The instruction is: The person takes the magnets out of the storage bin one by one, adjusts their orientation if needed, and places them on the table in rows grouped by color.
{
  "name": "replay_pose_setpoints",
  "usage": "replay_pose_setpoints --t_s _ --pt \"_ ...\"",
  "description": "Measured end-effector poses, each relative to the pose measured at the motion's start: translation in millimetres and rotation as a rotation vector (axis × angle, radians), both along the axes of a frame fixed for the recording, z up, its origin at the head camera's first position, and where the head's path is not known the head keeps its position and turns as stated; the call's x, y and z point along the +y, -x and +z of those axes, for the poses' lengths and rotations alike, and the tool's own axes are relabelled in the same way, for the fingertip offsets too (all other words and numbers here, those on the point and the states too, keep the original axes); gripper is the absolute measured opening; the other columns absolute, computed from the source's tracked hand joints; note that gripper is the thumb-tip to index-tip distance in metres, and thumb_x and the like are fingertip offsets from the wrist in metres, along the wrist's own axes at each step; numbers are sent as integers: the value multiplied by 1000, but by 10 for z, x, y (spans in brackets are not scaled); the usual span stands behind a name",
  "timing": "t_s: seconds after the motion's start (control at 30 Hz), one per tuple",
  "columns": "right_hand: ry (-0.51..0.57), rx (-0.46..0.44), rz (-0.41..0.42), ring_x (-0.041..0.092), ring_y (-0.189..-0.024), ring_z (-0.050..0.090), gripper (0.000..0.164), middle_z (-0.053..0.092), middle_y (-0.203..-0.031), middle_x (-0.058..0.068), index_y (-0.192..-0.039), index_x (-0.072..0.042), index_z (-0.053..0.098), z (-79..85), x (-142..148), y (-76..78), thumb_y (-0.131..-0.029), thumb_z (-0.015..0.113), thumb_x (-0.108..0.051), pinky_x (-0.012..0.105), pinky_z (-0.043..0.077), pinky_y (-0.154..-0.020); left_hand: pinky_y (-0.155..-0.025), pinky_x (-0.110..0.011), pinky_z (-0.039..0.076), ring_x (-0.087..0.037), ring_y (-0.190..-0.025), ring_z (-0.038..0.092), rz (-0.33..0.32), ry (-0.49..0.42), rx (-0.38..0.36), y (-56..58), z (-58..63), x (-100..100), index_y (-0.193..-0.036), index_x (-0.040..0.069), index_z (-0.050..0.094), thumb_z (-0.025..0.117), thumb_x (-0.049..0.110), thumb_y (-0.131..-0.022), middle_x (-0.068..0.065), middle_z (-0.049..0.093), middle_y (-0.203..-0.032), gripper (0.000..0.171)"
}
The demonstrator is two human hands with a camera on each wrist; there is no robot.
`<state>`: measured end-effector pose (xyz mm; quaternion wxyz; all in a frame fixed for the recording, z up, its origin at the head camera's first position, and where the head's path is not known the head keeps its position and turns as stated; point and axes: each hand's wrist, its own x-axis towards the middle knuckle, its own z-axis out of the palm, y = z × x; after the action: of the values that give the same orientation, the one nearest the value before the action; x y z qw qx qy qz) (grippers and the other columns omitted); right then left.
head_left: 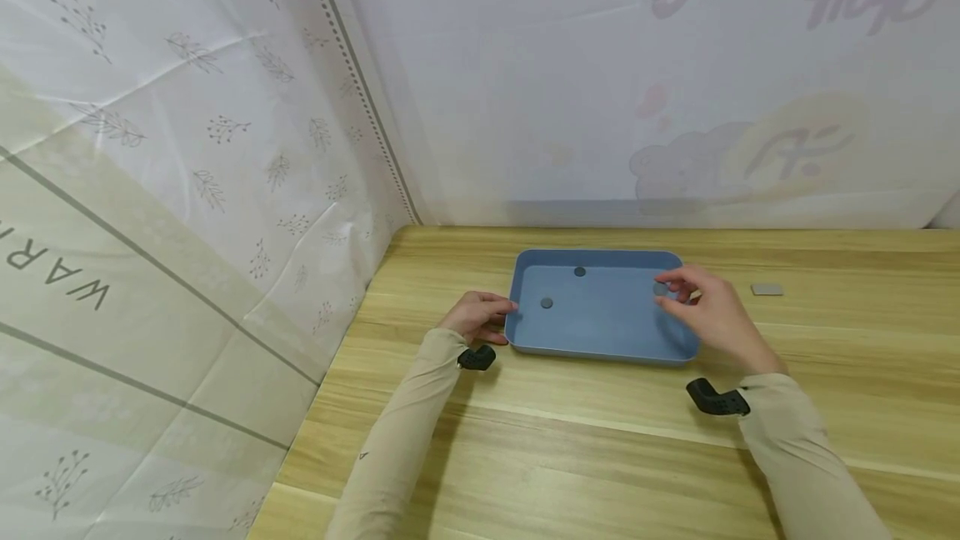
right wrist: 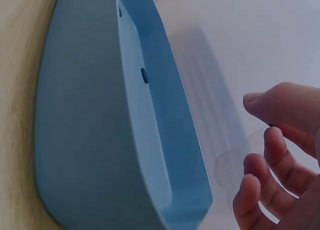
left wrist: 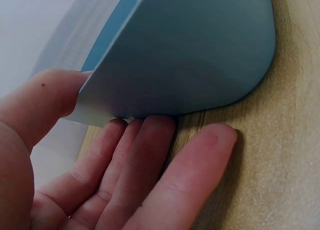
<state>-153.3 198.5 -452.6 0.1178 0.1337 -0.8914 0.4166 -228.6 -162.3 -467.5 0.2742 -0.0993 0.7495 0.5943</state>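
Observation:
A shallow blue tray point(head_left: 600, 355) with rounded corners rests on the wooden table. Two dark grey round discs lie inside it: one disc point(head_left: 580, 272) close to the back wall, another disc point(head_left: 547, 303) toward the left. At the tray's left end, my left hand point(head_left: 477, 317) holds the wall. In the left wrist view its thumb point(left wrist: 57, 92) reaches over the rim, while several fingertips touch the outside low down. Above the tray's right end, my right hand point(head_left: 708, 307) pinches a grey round disc point(head_left: 660, 289) between thumb and fingers. That disc is mostly hidden in the right wrist view.
A small flat grey rectangular piece point(head_left: 767, 289) lies on the table to the right of the tray. Behind the table point(head_left: 540, 457) hangs a pale printed cloth point(head_left: 525, 107), and a patterned cloth point(head_left: 225, 232) runs along the left edge.

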Motion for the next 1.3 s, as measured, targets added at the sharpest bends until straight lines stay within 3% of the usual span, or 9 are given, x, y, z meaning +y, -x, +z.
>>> replay_pose_setpoints --t_s 0.3,0.6,1.07,1.3 --pt "-8 -2 -26 2 -76 49 26 64 -100 7 -114 -8 67 -28 100 -25 -90 69 -16 19 47 -60 -66 -37 62 -18 -81 70 -4 1 13 -1 -11 -5 -117 2 66 72 18 -86 -11 69 -103 35" --pt "-13 -39 -65 1 -75 49 30 61 -98 9 -117 -5 66 -20 206 -43 -91 68 -19 22 45 -55 -65 -35 62 -18 -81 69 -3 -1 10 5 -8 -8 -118 3 66 71 18 -87 -11 68 -104 35" --pt "-37 -25 -156 -7 -72 47 31 60 -97 10 -118 -5 66 25 426 -49 -91 68 -19 22 42 -51 -66 -36 62 -18 -82 69 1 0 13 -9 15 5 -117 2 66 72 18 -86 -12 69 -103 35" --pt "-36 -22 -173 -4 -69 47 29 59 -95 10 -116 -5 66 6 525 -55 -90 69 -18 24 40 -47 -65 -36 62 -17 -78 69 0 4 15 -5 2 3 -118 2 66 71 18 -87 -12 69 -101 35"
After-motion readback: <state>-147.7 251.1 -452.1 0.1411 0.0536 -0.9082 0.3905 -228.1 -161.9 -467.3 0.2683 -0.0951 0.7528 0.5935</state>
